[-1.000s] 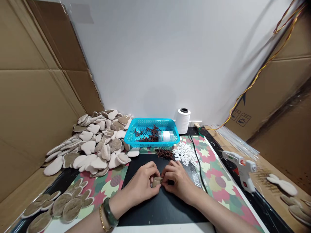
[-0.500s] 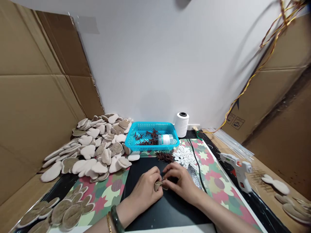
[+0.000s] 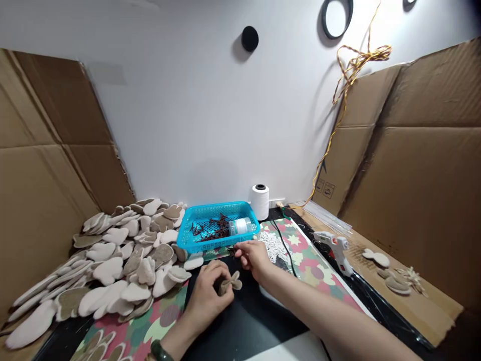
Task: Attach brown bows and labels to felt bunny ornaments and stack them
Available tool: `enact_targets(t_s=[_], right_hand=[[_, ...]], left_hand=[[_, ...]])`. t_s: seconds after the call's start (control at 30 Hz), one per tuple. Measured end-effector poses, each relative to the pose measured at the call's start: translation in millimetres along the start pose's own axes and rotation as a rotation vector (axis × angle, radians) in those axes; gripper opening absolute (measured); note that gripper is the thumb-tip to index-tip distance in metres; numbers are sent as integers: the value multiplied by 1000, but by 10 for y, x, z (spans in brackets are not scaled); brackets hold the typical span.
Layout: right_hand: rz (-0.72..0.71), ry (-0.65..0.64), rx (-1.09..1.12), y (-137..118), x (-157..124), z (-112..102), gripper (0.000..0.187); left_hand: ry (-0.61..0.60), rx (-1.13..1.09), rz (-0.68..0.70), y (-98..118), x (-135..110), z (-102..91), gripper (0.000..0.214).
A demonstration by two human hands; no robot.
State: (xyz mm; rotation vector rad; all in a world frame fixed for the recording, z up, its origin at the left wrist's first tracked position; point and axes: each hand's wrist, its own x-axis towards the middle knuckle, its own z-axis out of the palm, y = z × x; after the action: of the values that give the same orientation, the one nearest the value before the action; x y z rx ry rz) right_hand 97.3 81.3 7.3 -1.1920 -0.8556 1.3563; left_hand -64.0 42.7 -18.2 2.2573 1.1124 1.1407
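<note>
My left hand [image 3: 209,293] is closed round a small brown-and-white plush piece [image 3: 230,285], folded and bunched so that its rounded ends stick out to the right between thumb and fingers. Further forward, my right hand [image 3: 253,258] has its fingers drawn together at a small heap of dark brown twisted strips [image 3: 230,251], mostly covered by the hand. What its fingertips pinch, if anything, is too small to make out. Both hands are over a black mat [image 3: 240,321].
A blue basket [image 3: 184,245] holds more brown strips and a clear jar [image 3: 240,226]. Beside it stand a white thread cone [image 3: 260,203] and small white pieces [image 3: 273,245]. Plush pieces [image 3: 108,271] pile up at left; a glue gun [image 3: 334,248] lies at right.
My right hand has left the plush piece and moved forward to the brown strips. My left hand still holds the piece. The view has tilted up and turned right.
</note>
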Motion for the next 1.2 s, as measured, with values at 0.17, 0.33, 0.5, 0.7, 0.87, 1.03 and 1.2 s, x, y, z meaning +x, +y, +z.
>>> enact_targets(t_s=[0.17,0.33,0.5,0.7,0.87,1.03,1.2], right_hand=[[-80,-114,-113,119,-566,-436,30],[-166,-212,-426,261,-856,-811,26],[-437,-212,-887,319,-886,-960,23],[-722,-288,-1363,260,-1171,-993,23],[-1047,-461,-1425,-187,-1081,-933,21],[-883,-322,-1201,-448,-322,-811,29],[-888,-460,-1210,68,-456,-859,26]], left_hand=[[19,-440,-234,14,124,-135,20],[-59,-632,-320,273,152,31,24],[-202,-586,-274,431,186,301,23],[-137,-149,-94,353,126,455,10],[-142,-59,57,353,46,457,13],[-113,-95,154,451,0,433,15],[45,-95,185,413,29,373,18]])
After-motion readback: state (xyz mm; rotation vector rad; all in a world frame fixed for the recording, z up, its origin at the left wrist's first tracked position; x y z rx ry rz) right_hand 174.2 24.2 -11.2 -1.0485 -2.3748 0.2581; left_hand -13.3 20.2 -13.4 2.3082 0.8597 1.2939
